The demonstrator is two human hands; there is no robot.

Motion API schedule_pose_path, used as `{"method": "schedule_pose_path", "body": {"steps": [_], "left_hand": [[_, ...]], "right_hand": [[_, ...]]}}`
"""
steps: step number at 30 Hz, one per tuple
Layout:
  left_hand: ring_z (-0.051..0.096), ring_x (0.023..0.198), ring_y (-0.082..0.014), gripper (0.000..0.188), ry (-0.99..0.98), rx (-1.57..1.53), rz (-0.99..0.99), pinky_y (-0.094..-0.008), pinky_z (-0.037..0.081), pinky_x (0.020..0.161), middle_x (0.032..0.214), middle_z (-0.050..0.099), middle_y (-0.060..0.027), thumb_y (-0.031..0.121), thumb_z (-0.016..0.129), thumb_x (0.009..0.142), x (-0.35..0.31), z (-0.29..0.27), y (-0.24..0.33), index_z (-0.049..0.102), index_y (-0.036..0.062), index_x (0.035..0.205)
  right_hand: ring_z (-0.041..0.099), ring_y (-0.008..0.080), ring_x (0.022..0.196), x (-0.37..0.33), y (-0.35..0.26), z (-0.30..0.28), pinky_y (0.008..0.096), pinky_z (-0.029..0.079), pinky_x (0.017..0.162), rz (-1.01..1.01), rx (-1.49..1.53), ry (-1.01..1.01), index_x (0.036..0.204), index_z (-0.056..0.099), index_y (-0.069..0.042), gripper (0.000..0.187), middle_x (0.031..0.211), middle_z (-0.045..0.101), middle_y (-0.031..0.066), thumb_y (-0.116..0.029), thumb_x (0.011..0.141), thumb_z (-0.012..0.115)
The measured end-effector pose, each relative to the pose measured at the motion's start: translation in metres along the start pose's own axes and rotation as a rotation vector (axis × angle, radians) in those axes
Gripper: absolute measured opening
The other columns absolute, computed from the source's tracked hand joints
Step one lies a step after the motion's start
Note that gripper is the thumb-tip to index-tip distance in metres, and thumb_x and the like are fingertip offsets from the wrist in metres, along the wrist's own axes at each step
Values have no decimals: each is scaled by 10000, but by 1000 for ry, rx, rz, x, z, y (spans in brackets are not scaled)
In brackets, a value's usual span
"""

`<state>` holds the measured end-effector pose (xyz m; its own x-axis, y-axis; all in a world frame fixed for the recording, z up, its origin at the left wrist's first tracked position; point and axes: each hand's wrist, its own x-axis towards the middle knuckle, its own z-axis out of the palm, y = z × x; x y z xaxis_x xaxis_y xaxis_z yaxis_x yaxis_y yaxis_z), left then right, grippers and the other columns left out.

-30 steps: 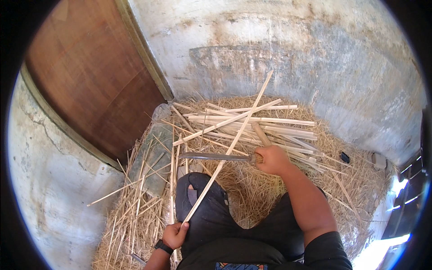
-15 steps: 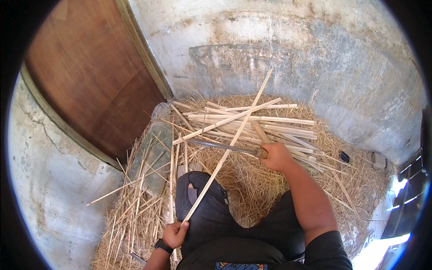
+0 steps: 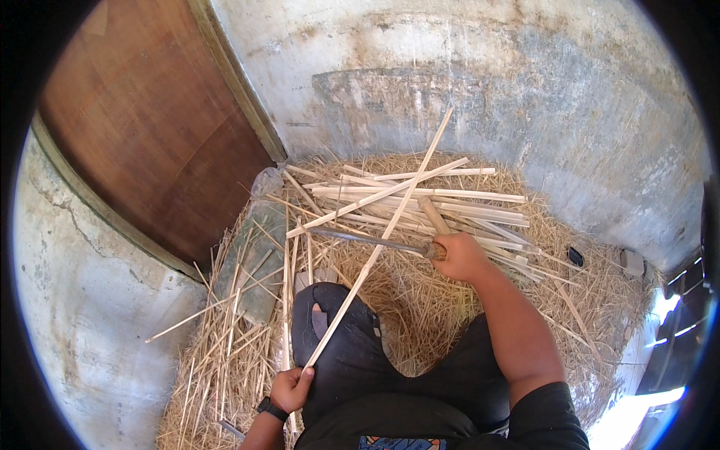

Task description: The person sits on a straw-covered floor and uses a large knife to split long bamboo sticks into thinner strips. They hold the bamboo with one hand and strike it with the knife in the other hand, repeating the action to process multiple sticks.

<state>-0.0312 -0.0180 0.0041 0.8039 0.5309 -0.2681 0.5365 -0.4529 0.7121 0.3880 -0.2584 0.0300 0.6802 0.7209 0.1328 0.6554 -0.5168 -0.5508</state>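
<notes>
A long, pale split-bamboo strip (image 3: 365, 270) slants from my left hand (image 3: 292, 389), over my left thigh, toward the far wall. My left fingers and thumb pinch its near end; a dark watch is on that wrist. My right hand (image 3: 458, 257) is closed round the wooden handle of a long-bladed knife (image 3: 352, 238). Its narrow dark blade points left and crosses the strip, which passes over it. Whether blade and strip touch, I cannot tell. A short thick wooden piece (image 3: 433, 215) juts out just beyond my right hand.
Beyond the knife lies a pile of bamboo strips (image 3: 480, 196) on straw shavings (image 3: 420, 330). Thinner slivers (image 3: 225, 360) are scattered at the left, near a greenish slab (image 3: 255, 289). A brown door (image 3: 157, 135) and a stained wall (image 3: 495, 90) enclose the spot. A small black object (image 3: 575, 256) lies right.
The knife's blade tip has shifted slightly left. The strip and both hands have hardly moved, and both grips are the same.
</notes>
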Motion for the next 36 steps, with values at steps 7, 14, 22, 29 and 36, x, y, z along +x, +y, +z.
{"method": "schedule_pose_path", "body": {"steps": [7,14,22,29,36], "left_hand": [[438,534,-98,547,-10,-24,-11,-341,386,500,520,480,-37,426,574,1001,0,0,3,583,3,654],[423,553,-79,531,-18,-73,-4,-325,375,499,534,473,-5,403,572,1011,1,1,0,580,3,662],[420,576,-71,538,-32,-86,4,-317,371,506,553,467,12,411,566,1016,1,-1,2,576,3,665],[404,591,-67,547,-59,-102,-30,-311,360,514,561,450,22,416,561,1019,2,-2,-3,564,5,657],[384,614,-54,545,-99,-123,-20,-286,332,533,614,443,67,425,525,1038,3,-4,-7,539,32,660]], "right_hand": [[667,414,772,1,8,6,456,530,692,-69,37,61,995,709,-43,361,790,674,231,-263,716,775],[668,415,777,2,8,5,453,530,692,-66,32,33,992,708,-36,358,798,675,231,-252,716,779],[671,414,794,0,4,2,452,530,708,-51,27,28,1003,708,-31,375,816,681,234,-264,720,786],[670,415,801,0,2,1,452,530,717,-38,44,12,997,706,-32,369,824,681,236,-267,724,785],[668,413,834,1,3,2,475,534,756,-47,41,4,1006,701,-36,363,841,689,223,-269,733,754]]}}
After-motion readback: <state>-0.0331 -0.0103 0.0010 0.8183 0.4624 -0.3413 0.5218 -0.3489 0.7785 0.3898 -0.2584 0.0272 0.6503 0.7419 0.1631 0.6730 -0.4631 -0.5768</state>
